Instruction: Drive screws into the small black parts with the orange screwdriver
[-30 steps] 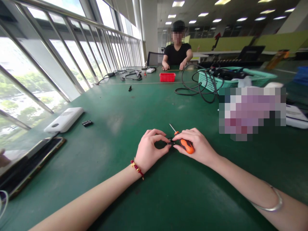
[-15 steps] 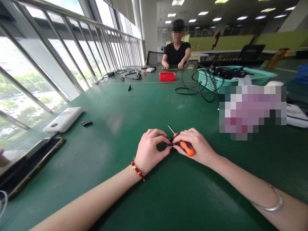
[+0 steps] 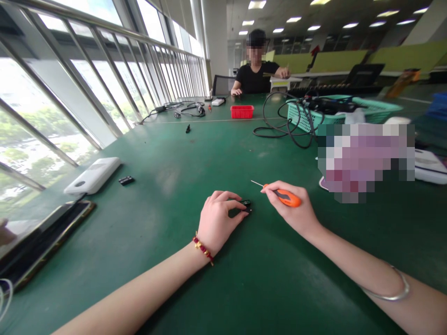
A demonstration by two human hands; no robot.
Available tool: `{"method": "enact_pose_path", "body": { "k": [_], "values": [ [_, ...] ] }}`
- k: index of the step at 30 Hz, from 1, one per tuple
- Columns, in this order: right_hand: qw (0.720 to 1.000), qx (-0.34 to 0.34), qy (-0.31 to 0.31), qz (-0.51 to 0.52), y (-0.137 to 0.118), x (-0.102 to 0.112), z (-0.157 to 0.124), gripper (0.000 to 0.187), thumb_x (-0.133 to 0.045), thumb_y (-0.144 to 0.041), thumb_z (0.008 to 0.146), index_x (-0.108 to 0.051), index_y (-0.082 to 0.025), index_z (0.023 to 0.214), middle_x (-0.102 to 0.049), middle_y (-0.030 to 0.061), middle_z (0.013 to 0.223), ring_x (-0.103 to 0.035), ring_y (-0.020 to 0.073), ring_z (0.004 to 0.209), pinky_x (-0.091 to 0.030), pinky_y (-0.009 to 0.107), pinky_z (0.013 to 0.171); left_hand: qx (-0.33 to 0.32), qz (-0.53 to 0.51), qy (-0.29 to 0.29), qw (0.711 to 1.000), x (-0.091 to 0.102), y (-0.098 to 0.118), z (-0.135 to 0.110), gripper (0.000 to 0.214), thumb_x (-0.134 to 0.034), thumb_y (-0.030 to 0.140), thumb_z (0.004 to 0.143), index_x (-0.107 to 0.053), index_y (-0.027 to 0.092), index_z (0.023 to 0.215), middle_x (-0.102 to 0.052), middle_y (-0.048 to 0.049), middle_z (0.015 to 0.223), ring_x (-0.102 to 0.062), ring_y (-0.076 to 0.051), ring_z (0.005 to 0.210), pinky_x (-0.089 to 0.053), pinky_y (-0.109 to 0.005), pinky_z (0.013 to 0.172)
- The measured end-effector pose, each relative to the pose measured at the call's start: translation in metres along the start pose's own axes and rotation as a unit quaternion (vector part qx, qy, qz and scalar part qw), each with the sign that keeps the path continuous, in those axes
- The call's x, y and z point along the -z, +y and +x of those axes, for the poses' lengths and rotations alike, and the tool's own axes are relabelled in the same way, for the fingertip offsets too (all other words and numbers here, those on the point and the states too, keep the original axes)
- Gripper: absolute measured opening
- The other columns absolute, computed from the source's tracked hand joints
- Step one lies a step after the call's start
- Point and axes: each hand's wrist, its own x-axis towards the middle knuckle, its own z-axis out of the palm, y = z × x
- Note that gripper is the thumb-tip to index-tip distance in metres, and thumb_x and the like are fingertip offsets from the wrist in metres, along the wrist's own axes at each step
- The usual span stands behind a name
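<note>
My left hand (image 3: pixel 220 220) rests on the green table with thumb and forefinger curled round a small black part (image 3: pixel 246 203). Fingers hide some of that part, and its exact kind is too small to make out. To the right, my right hand (image 3: pixel 295 204) is closed on a screwdriver (image 3: pixel 288 197) with an orange and black handle. The screwdriver's thin metal shaft points up and left, apart from the black part. Another small black piece (image 3: pixel 126 180) lies on the table, left of my left hand.
A white power bank (image 3: pixel 93 176) and a dark phone (image 3: pixel 45 242) lie left. Ahead are a red tray (image 3: pixel 241 112) and a tiny black piece (image 3: pixel 187 129). A teal basket (image 3: pixel 303 120) with cables stands right. Across the table sits a person (image 3: pixel 254 77).
My right hand has moved right, away from my left hand, carrying the screwdriver. My left hand has stayed with the black part. The person opposite has stretched one arm out sideways.
</note>
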Motion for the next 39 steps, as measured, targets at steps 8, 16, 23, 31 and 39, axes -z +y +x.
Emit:
{"method": "enact_pose_path", "body": {
  "k": [8, 16, 23, 31, 39],
  "values": [
    [1.000, -0.009, -0.023, -0.001, 0.001, 0.001, -0.001, 0.016, -0.055, -0.025, 0.081, -0.065, -0.017, 0.073, -0.067, -0.0006, 0.068, -0.057, 0.0092, 0.057, -0.042, 0.020, 0.055, 0.016, -0.049, 0.001, 0.999, 0.001, -0.004, 0.001, 0.005, -0.067, 0.023, 0.072, -0.072, 0.022, 0.073, -0.070, -0.0010, 0.091, -0.058, -0.019, 0.089, -0.048, -0.037, 0.086],
    [1.000, -0.008, -0.030, 0.005, 0.000, 0.001, -0.001, 0.016, -0.054, -0.027, 0.081, -0.066, -0.019, 0.074, -0.068, -0.0003, 0.069, -0.058, 0.0104, 0.056, -0.043, 0.021, 0.054, 0.021, 0.009, 0.004, 1.000, 0.038, -0.041, -0.012, 0.014, -0.062, 0.031, 0.074, -0.072, 0.023, 0.075, -0.071, -0.0022, 0.092, -0.058, -0.020, 0.092, -0.047, -0.037, 0.089],
    [0.999, 0.016, -0.042, 0.000, -0.003, 0.000, -0.004, 0.015, -0.054, -0.026, 0.081, -0.065, -0.019, 0.074, -0.068, -0.0002, 0.070, -0.058, 0.0108, 0.057, -0.045, 0.022, 0.056, 0.136, 0.089, 0.047, 0.986, 0.100, -0.101, -0.038, 0.026, -0.065, 0.047, 0.069, -0.072, 0.024, 0.078, -0.071, -0.0030, 0.093, -0.058, -0.024, 0.097, -0.043, -0.038, 0.095],
    [0.999, 0.022, -0.045, -0.002, -0.002, 0.001, -0.005, 0.013, -0.055, -0.024, 0.081, -0.065, -0.019, 0.074, -0.068, -0.0007, 0.070, -0.059, 0.0102, 0.057, -0.044, 0.021, 0.055, 0.153, 0.111, 0.043, 0.981, 0.130, -0.110, -0.044, 0.034, -0.064, 0.053, 0.067, -0.072, 0.022, 0.075, -0.069, -0.0030, 0.094, -0.058, -0.021, 0.095, -0.039, -0.035, 0.098],
    [0.998, 0.019, -0.052, -0.005, -0.003, 0.000, -0.004, 0.014, -0.055, -0.025, 0.080, -0.065, -0.019, 0.073, -0.067, -0.0009, 0.068, -0.058, 0.0100, 0.056, -0.044, 0.021, 0.056, 0.235, 0.062, 0.013, 0.970, 0.136, -0.101, -0.034, 0.046, -0.064, 0.059, 0.062, -0.070, 0.018, 0.081, -0.071, -0.0056, 0.092, -0.060, -0.023, 0.093, -0.041, -0.034, 0.092]
  ]
}}
